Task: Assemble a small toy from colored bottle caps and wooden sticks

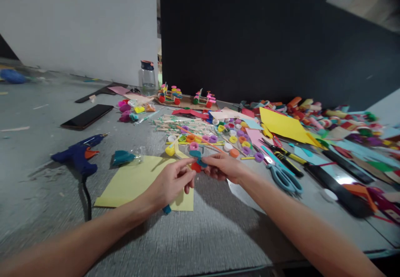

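My left hand [170, 182] and my right hand [222, 166] meet over the grey table, fingers pinched together on a small craft piece [197, 163] made of a red cap and a teal cap. A teal bit [166, 209] pokes out under my left hand. Below the hands lies a pale yellow paper sheet [133, 181]. Several coloured bottle caps [233, 137] and wooden sticks [175, 122] are scattered just beyond the fingers.
A blue glue gun [78, 154] lies at the left, a black phone [87, 116] behind it. Blue-handled scissors [284, 177] and a yellow-black cutter [289, 156] lie at the right, beside a bright yellow sheet [283, 124]. Small cap-wheeled models [170, 94] and a jar [147, 76] stand at the back by a black board.
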### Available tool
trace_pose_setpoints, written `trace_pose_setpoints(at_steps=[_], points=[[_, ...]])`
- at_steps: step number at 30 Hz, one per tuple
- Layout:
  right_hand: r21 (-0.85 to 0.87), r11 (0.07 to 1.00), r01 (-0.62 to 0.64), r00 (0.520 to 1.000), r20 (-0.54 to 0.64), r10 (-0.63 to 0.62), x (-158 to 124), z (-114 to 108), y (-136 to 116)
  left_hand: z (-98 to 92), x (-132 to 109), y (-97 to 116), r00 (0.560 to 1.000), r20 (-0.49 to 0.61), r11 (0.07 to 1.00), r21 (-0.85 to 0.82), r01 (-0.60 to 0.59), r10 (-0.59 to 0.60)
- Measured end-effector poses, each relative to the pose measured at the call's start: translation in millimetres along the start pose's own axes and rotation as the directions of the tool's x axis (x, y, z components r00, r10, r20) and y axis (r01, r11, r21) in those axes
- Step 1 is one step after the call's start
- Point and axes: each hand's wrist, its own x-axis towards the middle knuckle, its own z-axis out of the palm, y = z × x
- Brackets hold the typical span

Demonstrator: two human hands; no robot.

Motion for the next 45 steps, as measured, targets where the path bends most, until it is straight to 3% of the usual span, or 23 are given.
trace_pose_setpoints(at_steps=[16, 25, 30, 34, 38, 41, 45], points=[[-0.032, 0.999, -0.001, 1.000, 0.018, 0.001, 1.4, -2.5, 0.3, -3.5, 2.6, 3.5, 0.989, -0.138, 0.999, -0.017, -0.050, 0.047], [-0.101, 0.995, 0.021, 1.000, 0.010, -0.020, 2.6, -4.5, -1.1, -5.5, 4.5, 0.0, 0.986, -0.149, 0.996, -0.033, -0.078, 0.072], [-0.176, 0.977, 0.117, 0.985, -0.102, -0.136, -4.1, -15.6, -0.6, -11.4, 2.9, 6.5, 0.963, -0.259, 0.992, -0.078, -0.102, 0.078], [-0.365, 0.891, 0.270, 0.913, -0.199, -0.358, -12.1, -9.8, 4.6, -16.3, 1.9, 14.7, 0.931, -0.344, 0.985, -0.079, -0.156, 0.120], [-0.736, 0.600, 0.314, 0.765, -0.178, -0.619, -12.1, 7.8, 12.4, -17.1, 2.9, 15.5, 0.932, -0.342, 0.984, -0.087, -0.156, 0.117], [-0.833, 0.460, 0.309, 0.688, -0.138, -0.713, -7.1, 16.9, 15.5, -16.6, 3.9, 13.2, 0.939, -0.329, 0.988, -0.083, -0.133, 0.099], [-0.850, 0.418, 0.320, 0.646, -0.127, -0.753, -2.4, 19.1, 16.9, -17.9, 4.5, 12.1, 0.942, -0.322, 0.991, -0.068, -0.119, 0.092]])
